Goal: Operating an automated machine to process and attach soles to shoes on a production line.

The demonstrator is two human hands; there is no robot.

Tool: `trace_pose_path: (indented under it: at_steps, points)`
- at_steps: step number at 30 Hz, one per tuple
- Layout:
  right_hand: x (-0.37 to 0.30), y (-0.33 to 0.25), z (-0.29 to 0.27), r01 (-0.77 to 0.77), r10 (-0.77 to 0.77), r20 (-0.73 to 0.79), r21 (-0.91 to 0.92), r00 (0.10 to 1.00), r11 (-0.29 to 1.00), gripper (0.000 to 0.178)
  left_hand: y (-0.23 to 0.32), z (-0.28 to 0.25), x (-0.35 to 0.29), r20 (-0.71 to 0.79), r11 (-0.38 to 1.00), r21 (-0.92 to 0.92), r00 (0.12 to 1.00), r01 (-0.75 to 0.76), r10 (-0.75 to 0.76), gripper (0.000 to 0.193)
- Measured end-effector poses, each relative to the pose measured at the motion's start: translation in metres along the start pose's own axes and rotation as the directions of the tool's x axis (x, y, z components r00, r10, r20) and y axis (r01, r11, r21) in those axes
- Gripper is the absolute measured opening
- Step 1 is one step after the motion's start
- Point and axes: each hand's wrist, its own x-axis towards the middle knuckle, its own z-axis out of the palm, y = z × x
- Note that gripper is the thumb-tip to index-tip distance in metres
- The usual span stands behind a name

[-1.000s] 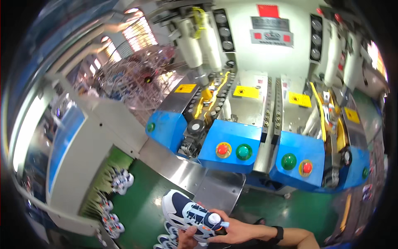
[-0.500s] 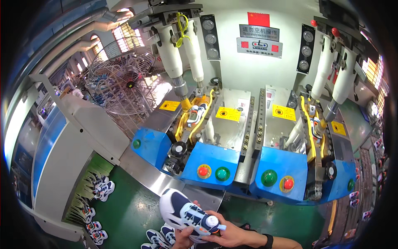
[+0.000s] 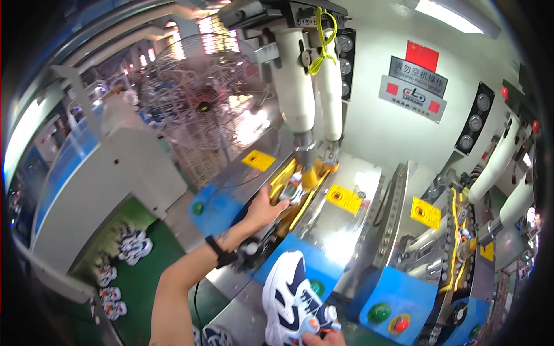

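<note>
My left hand (image 3: 266,211) reaches into the left press station, thumb and fingers apart. It is at the near end of a shoe (image 3: 293,188) lying between yellow side pads (image 3: 281,177). Whether the fingertips touch that shoe, I cannot tell. A yellow-tipped press foot (image 3: 310,177) stands over the shoe. Low in the view, my right hand (image 3: 325,338) grips a white and navy sneaker (image 3: 285,303) near its heel. Only part of that hand shows; the sneaker's toe points up and away from me.
Blue housings with a green button (image 3: 379,312) and a red button (image 3: 400,323) front the machine. A second press station (image 3: 459,242) is at the right. A grey conveyor housing (image 3: 109,196) at the left has sneakers (image 3: 135,247) by its opening. A caged fan (image 3: 203,106) stands behind.
My left hand has let go of the sneaker and moved up into the left press station. My right hand keeps hold of the sneaker. The whole view has shifted and tilted.
</note>
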Motion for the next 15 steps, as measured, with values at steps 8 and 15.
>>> trace_pose_path:
  at_steps: [8, 15]
  points:
    - [0.050, -0.030, 0.025, 0.021, -0.056, -0.323, -0.108, 0.945, 0.994, 0.014, -0.035, 0.068, 0.140, 0.336, 0.956, 0.246, 0.939, -0.161, 0.072, 0.062]
    - [0.140, -0.085, 0.057, -0.022, 0.106, -0.338, 0.243, 0.935, 0.970, 0.026, -0.015, -0.072, 0.069, 0.302, 0.532, -0.800, 0.952, 0.279, -0.045, 0.068]
